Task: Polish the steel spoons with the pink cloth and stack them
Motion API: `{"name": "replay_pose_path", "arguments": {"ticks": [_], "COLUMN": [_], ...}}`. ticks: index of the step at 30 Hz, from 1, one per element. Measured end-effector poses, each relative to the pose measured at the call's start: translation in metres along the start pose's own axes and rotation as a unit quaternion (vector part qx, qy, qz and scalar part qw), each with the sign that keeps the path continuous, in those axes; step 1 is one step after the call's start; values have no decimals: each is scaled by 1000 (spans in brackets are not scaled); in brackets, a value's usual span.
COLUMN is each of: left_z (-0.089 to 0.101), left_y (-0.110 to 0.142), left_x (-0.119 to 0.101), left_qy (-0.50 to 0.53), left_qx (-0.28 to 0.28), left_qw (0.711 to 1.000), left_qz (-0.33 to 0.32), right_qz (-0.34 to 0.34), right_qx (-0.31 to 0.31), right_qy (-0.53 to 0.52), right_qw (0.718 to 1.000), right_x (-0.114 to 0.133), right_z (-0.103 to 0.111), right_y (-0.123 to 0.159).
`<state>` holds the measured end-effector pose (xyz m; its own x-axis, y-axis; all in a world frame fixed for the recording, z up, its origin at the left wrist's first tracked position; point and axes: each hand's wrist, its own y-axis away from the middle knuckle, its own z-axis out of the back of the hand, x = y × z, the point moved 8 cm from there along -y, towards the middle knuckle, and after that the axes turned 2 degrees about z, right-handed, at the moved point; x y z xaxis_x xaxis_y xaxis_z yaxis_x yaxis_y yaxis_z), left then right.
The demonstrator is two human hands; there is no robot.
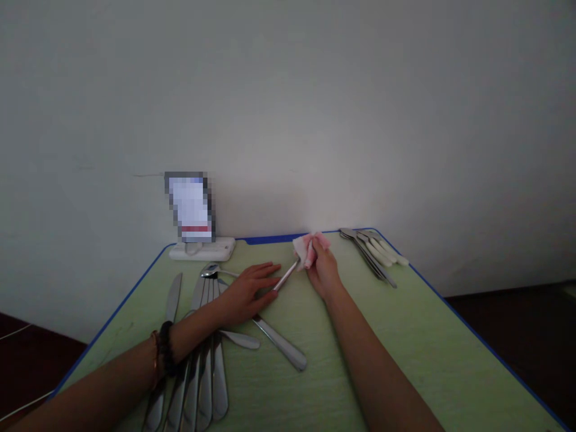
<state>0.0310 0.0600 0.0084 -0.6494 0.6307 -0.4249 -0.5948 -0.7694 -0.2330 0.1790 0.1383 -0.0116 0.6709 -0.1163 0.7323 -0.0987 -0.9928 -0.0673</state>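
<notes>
A slim metal utensil (286,276) slants between my two hands above the green tabletop; its kind cannot be made out. Its near end is held at the thumb and fingers of my left hand (252,291). The far end goes into a crumpled pink-and-white cloth (310,247), gripped by my right hand (324,270). Below my left forearm lie several table knives (218,384), partly covered by the arm. A metal spoon (210,270) rests past them. Another piece of cutlery with a broad metal handle (283,345) lies diagonally under my left hand, its other end partly hidden.
At the table's back right lies a group of metal cutlery (371,261) beside several pieces with cream handles (382,252). A blurred phone (191,207) stands by a white base (202,249) at the back left. The blue-edged table (427,360) meets a grey wall (288,120).
</notes>
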Motion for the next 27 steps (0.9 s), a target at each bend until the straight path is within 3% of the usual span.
{"name": "replay_pose_path", "arguments": {"ticks": [15,21,27], "left_z": [6,4,4], "left_y": [1,1,0], "left_x": [-1,-9,-6], "left_qy": [38,11,19], "left_qx": [-22,-10,-9], "left_qw": [999,1000,1000], "left_qz": [28,-20,-12], "right_qz": [-10,-13,-22], "right_qx": [-4,-14,-10], "right_qy": [12,13,28], "right_qw": [1000,1000,999], "right_x": [-2,-2,-3], "right_z": [1,1,0], "right_y": [1,0,1]}}
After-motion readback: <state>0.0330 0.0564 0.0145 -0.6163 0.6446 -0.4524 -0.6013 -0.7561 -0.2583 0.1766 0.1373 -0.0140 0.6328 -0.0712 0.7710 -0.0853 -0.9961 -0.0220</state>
